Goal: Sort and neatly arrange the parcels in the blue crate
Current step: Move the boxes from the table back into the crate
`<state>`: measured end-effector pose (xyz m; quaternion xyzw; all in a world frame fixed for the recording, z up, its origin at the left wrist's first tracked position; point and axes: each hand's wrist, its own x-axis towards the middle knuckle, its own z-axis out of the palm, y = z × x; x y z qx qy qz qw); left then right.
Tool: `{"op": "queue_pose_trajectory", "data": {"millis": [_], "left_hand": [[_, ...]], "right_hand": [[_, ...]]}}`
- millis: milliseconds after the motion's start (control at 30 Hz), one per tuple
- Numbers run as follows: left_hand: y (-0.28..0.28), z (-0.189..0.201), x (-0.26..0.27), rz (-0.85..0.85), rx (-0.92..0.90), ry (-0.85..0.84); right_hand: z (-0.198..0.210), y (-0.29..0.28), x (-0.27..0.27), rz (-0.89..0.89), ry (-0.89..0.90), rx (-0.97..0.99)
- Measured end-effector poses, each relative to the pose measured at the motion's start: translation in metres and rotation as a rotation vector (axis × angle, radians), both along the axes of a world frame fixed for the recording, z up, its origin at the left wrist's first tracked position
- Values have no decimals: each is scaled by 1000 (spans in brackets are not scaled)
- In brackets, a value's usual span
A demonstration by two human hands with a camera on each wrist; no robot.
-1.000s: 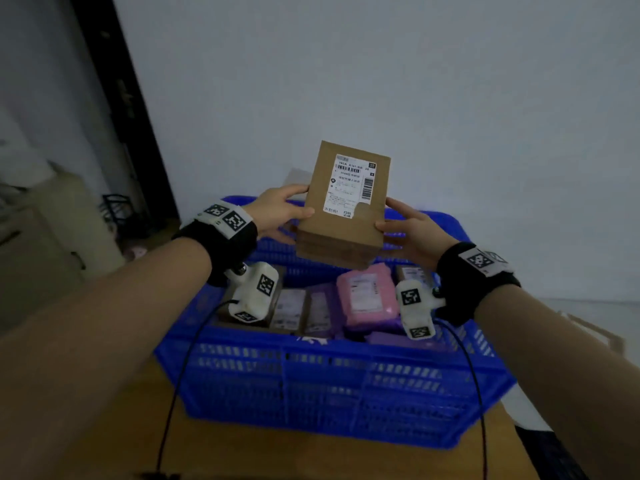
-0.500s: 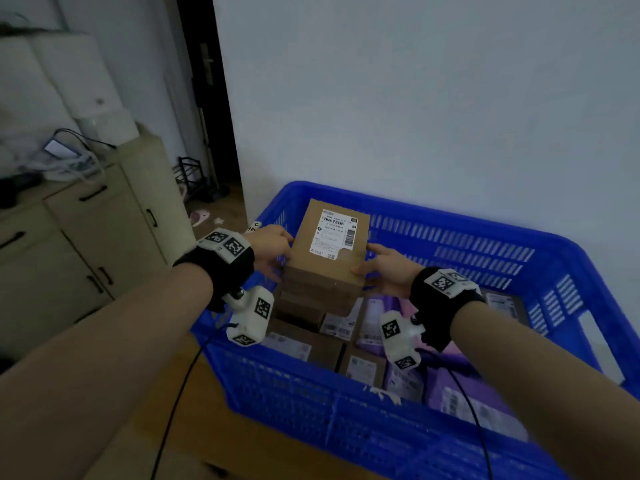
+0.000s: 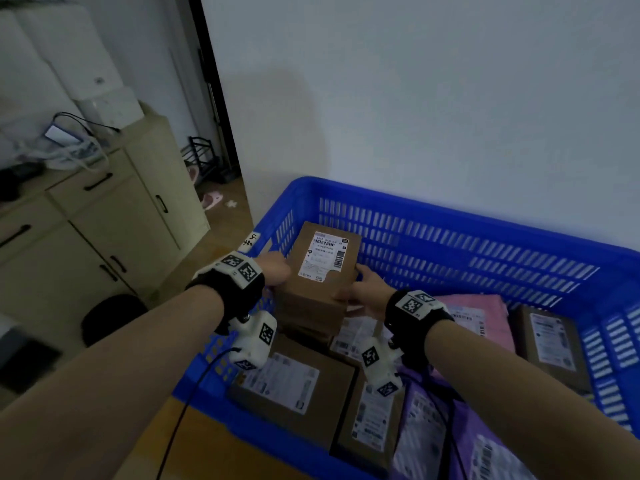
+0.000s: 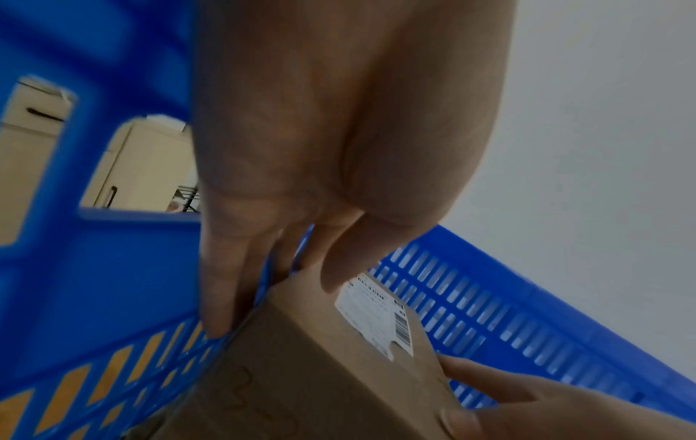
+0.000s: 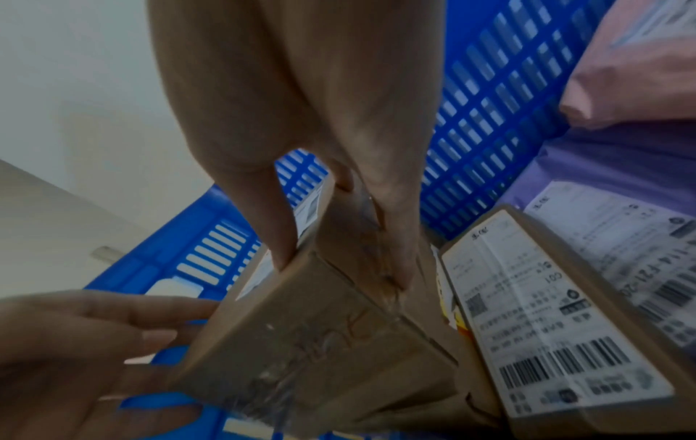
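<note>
A brown cardboard box [image 3: 325, 271] with a white shipping label lies flat on a stack of brown boxes [image 3: 308, 317] in the far left corner of the blue crate [image 3: 450, 220]. My left hand [image 3: 273, 268] holds its left side, thumb on top and fingers down between the box [image 4: 320, 372] and the crate wall [image 4: 113, 268]. My right hand [image 3: 363, 289] holds the right side of the box [image 5: 301, 342], thumb on the top edge and fingers against the side face.
Inside the crate lie more labelled brown boxes [image 3: 294, 386], a pink mailer [image 3: 485, 317] and purple mailers [image 3: 433, 427]. The crate stands on a wooden table [image 3: 207, 445] against a white wall. A beige cabinet [image 3: 104, 220] stands to the left.
Both hands brought the brown box down from above the crate and to the left, into the far left corner on the stack. My view turned left.
</note>
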<state>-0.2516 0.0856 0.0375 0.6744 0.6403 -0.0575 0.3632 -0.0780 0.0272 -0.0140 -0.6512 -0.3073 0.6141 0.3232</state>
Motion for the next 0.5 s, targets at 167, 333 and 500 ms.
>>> {"op": "queue_pose_trajectory", "data": {"millis": [167,333,500], "left_hand": [[3,-14,1,70,-66,-23],[3,-17,2,-14,-17,29],[-1,-6,3,-137,129,65]], "right_hand": [[-15,4,-11,-40,-22,24],[-19,4,-16,-42,-59,47],[6,-2,-13,94,-184,2]]}}
